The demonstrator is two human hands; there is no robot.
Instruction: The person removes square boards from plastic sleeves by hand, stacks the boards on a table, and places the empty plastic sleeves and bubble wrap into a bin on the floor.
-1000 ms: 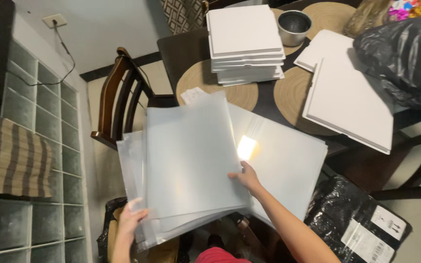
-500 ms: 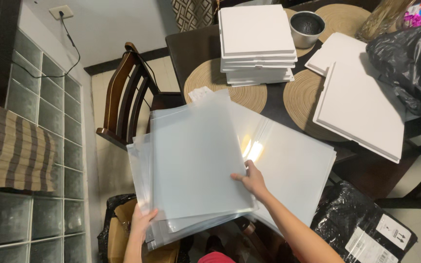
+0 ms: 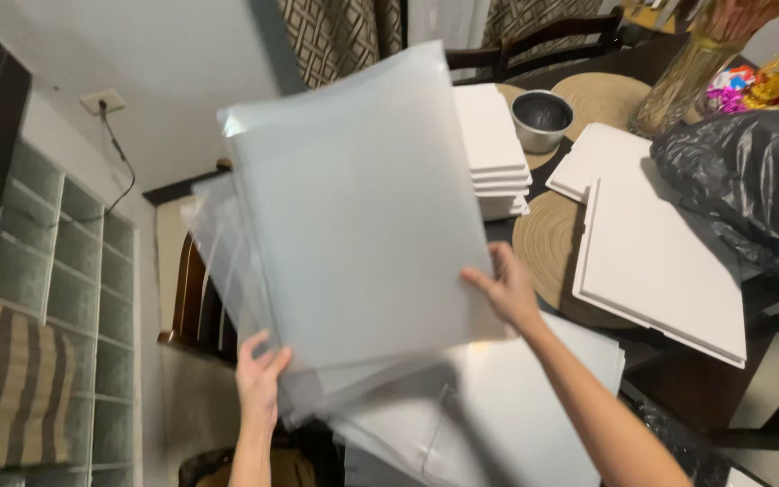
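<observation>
Both my hands hold up a bundle of frosted clear plastic sleeves (image 3: 353,225), lifted and tilted toward me. My left hand (image 3: 259,379) grips the bundle's lower left corner. My right hand (image 3: 507,289) pinches its right edge. The bundle hides part of the stack of white square boards (image 3: 493,153) on the dark table (image 3: 678,379). More frosted sleeves (image 3: 498,415) lie spread out below the lifted bundle, on the table's near edge.
Large white boards (image 3: 660,261) rest on round woven placemats (image 3: 547,243). A metal bowl (image 3: 541,117), a black plastic bag (image 3: 750,189) and a glass vase (image 3: 678,77) stand further back. A wooden chair (image 3: 196,307) and a glass-block wall (image 3: 74,298) are at the left.
I have raised the bundle of sleeves off the lower pile and tilted it up toward my face. Both hands moved up with it, and the view has shifted upward.
</observation>
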